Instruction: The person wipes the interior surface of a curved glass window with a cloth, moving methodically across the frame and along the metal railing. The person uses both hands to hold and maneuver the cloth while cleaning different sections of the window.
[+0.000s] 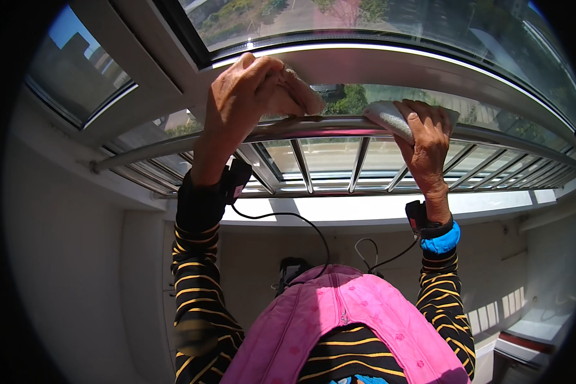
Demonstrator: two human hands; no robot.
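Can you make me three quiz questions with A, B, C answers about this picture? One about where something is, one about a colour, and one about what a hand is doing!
1. Where is the white cloth?
A. On the floor
B. On the top rail of the window guard
C. In a pocket

2. What colour is the quilted vest?
A. Pink
B. Green
C. Grey

3. What is the left hand doing?
A. Hanging open in the air
B. Waving
C. Gripping the top rail

Answers: 
1 B, the right hand presses the cloth onto the top rail. 
2 A, the vest below the arms is bright pink. 
3 C, its fingers curl over the rail.
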